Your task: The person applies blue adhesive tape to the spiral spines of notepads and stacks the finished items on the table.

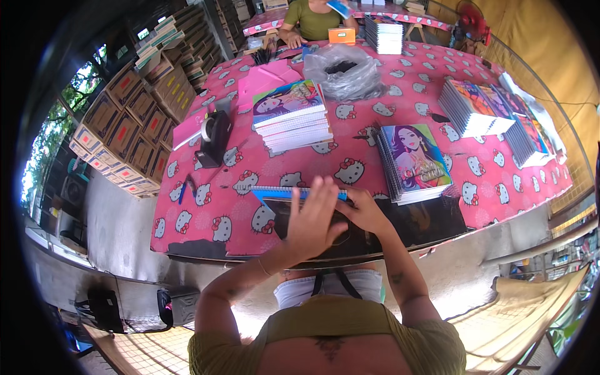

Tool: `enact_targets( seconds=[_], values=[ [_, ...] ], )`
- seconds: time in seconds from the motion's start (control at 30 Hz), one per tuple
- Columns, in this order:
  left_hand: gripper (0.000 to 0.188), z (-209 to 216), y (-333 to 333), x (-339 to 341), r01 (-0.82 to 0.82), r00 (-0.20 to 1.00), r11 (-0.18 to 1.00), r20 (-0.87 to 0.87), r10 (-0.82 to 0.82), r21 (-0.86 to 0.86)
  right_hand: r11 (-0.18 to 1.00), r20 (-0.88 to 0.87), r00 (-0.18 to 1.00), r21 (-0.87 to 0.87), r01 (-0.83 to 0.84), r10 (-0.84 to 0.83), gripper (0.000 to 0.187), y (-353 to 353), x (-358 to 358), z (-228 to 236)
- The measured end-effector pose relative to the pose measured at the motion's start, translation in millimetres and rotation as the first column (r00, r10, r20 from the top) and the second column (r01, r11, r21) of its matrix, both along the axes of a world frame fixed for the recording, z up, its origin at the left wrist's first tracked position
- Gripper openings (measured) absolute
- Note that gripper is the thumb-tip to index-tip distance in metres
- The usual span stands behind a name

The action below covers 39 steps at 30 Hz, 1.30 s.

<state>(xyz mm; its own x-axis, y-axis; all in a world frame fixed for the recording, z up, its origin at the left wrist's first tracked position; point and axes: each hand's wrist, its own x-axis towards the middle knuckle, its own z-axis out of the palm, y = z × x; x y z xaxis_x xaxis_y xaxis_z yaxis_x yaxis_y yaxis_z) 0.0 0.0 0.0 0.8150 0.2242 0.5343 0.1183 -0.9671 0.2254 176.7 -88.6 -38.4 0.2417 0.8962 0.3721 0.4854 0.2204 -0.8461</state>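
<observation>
both hands on spiral notebook

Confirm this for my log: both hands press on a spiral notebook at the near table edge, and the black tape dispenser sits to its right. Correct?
Not quite. The head view shows the left hand and right hand on the spiral notebook, but the black tape dispenser sits to its left, not right.

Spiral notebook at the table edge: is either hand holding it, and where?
Both hands rest on the spiral notebook: left hand flat on its cover, right hand at its right end. Whether fingers actually grip cannot be told.
</observation>
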Motion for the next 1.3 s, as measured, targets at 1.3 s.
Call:
enact_targets(
  seconds=[1.3],
  values=[
    [0.058,154,55,177,0.450,0.867,0.893,0.243,-0.436,-0.003,0.811,-0.516,0.803,0.307,0.498,-0.297,0.058,-101,60,141]
  ],
)
